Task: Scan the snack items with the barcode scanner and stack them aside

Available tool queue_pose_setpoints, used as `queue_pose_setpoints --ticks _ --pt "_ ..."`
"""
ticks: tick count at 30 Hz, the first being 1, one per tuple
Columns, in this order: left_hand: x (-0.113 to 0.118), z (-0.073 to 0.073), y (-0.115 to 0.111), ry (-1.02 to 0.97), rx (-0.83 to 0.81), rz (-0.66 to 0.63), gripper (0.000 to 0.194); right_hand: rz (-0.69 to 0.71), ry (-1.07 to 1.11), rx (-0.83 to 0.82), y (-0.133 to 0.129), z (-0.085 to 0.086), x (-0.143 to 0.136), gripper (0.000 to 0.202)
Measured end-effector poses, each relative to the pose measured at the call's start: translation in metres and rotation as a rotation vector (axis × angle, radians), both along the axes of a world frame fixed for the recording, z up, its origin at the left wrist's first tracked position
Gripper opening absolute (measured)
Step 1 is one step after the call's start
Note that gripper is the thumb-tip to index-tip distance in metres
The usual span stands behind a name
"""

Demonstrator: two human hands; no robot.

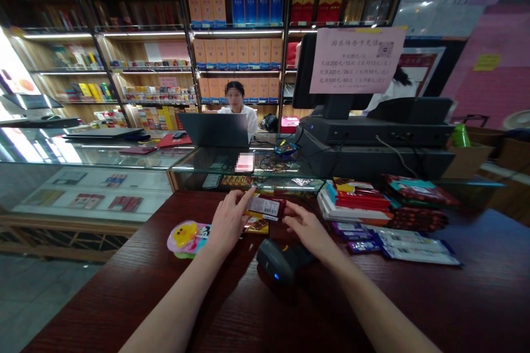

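Observation:
A dark red and yellow packet (265,207) with a barcode label is held just above the dark wooden table. My left hand (232,215) grips its left end, fingers closed on it. At its right end, my right hand (301,225) touches the edge with its fingertips, fingers bent. Below lies another yellow and brown chocolate packet (260,226), partly covered. A colourful package with a yellow duck (184,234) lies left of my left hand. Between my forearms rests a black handheld scanner (275,262) with a blue light.
Stacked red and white packages (356,201) and purple packets (418,245) lie at the right. Behind them stands a black register with a monitor (304,74). A glass display counter (248,176) borders the table's back. A person (250,118) sits behind a laptop (217,129).

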State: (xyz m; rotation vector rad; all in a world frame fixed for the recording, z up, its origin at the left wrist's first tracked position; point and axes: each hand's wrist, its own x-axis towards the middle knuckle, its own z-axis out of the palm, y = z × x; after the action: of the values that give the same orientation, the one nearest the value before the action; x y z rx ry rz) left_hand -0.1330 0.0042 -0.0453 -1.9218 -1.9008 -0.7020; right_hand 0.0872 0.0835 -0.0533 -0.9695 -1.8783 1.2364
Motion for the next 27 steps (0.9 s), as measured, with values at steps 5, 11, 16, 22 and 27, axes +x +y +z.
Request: queue_pose_setpoints --ticks 5,11,16,22,27 --pt "-0.005 0.001 0.000 -0.141 -0.017 -0.060 0.074 0.021 0.017 0.002 0.002 -0.003 -0.002 0.055" --pt "-0.022 0.006 -0.002 -0.404 -0.125 -0.077 0.048 0.069 0.025 0.058 0.004 -0.007 -0.005 0.055" --pt "-0.029 0.014 -0.005 -0.340 -0.214 0.063 0.041 0.145 0.003 0.072 0.001 -0.007 -0.007 0.053" --pt "-0.031 0.021 -0.009 -0.341 -0.283 0.149 0.040 0.162 -0.102 0.129 -0.005 0.000 -0.006 0.048" --pt "-0.032 0.024 -0.012 -0.414 -0.374 0.158 0.043 0.188 -0.149 0.114 -0.008 0.002 -0.007 0.050"
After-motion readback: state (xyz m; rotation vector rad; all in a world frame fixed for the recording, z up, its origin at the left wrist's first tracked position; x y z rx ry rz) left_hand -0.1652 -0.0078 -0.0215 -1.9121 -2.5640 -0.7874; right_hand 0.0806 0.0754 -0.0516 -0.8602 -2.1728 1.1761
